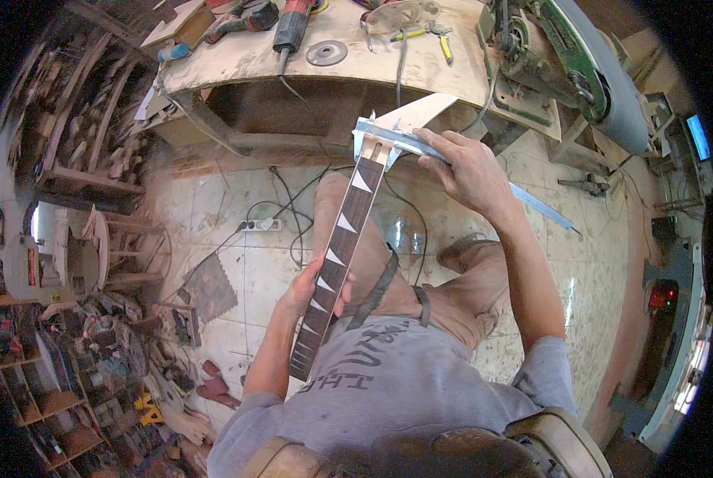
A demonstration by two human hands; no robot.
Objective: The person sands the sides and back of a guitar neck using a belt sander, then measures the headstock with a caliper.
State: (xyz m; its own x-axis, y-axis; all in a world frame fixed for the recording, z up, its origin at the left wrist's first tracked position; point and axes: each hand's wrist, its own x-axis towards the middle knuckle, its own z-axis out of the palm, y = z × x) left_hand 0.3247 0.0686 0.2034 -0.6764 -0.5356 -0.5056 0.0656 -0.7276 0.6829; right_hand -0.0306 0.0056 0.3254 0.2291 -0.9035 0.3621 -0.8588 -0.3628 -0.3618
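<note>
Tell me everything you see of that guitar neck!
The guitar neck has a dark, wood-looking fingerboard with white fin-shaped inlays and a pale, pointed headstock. No strings show. It slants rightward, away from the shirt. The left hand wraps around its lower half; the right hand holds a metal caliper straddling it near the headstock.

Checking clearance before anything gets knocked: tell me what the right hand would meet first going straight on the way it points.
The right hand, holding the vernier caliper, would probably meet the pale headstock of the guitar neck first, though depth is unclear.
</note>
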